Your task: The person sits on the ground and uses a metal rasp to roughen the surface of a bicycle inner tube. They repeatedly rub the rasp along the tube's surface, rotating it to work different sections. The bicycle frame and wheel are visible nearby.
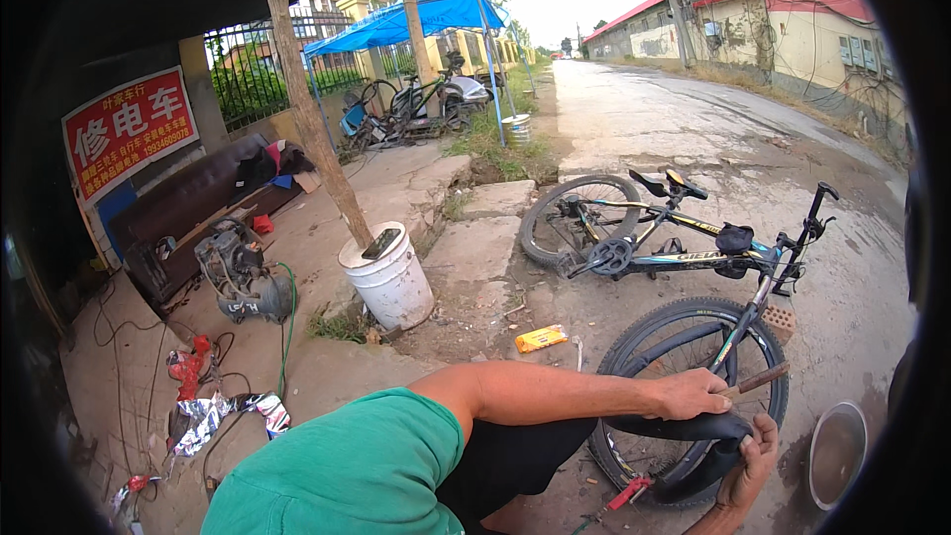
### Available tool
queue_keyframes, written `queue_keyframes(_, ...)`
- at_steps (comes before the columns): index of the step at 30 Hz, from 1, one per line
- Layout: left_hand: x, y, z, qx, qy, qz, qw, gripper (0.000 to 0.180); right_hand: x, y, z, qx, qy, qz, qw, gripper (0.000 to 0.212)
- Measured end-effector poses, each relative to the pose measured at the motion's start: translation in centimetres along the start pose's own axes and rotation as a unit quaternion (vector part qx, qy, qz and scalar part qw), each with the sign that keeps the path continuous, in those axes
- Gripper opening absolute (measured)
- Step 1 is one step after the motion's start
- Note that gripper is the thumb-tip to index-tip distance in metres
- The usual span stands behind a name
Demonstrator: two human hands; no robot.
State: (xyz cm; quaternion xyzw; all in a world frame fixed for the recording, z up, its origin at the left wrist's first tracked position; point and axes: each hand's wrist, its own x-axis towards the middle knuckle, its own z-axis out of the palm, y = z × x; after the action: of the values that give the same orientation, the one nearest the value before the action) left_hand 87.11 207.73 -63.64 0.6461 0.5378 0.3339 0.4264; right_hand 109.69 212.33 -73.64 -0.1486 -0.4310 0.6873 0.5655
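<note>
My left hand [696, 394] reaches across, closed round a brown stick-like tool [761, 379] whose exact kind I cannot make out. Just below it is a black inner tube [684, 426]. My right hand [750, 466] grips the tube where it bends over, its fingers partly hidden behind the rubber. More of the tube hangs over the front wheel [606, 386] of a bicycle [693, 258]. The bicycle lies on its side, black with blue and yellow on the frame. A red-handled tool [629, 492] is on the ground below the wheel.
Right of the wheel stands a round metal basin [837, 456]; a brick [780, 322] lies behind it. Ahead are a yellow packet [541, 339] and a white bucket [389, 280] around a wooden post [312, 99]. An air compressor [246, 272], hoses and foil scraps [203, 421] lie left.
</note>
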Motion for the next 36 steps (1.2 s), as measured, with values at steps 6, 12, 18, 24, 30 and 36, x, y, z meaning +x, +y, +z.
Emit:
queue_keyframes(6,1.6,-2.0,2.5,-0.037,-0.053,0.005,0.998,0.033,-2.0,-2.3,-1.8,-0.038,0.032,0.044,0.998,0.049)
queue_keyframes(12,2.3,-7.9,5.7,-0.134,-0.064,0.121,0.981,0.038,-3.6,-0.5,-5.9,-0.08,0.082,0.047,0.992,0.051)
queue_keyframes(18,4.2,-5.0,7.6,-0.058,-0.081,0.088,0.991,0.031,-5.1,-2.0,-7.5,-0.094,0.155,0.034,0.983,0.058)
queue_keyframes(24,7.2,-9.2,5.3,-0.382,-0.093,-0.097,0.914,0.027,-3.0,-0.1,-3.4,-0.247,0.327,0.091,0.907,0.044)
queue_keyframes(30,7.7,-10.3,7.7,-0.464,-0.097,-0.124,0.872,0.026,-9.7,2.2,-1.5,-0.266,0.277,0.155,0.91,0.034)
queue_keyframes(36,4.2,-12.5,8.8,-0.398,-0.118,-0.148,0.898,0.029,-8.1,5.5,-3.1,-0.29,0.309,0.16,0.891,0.028)
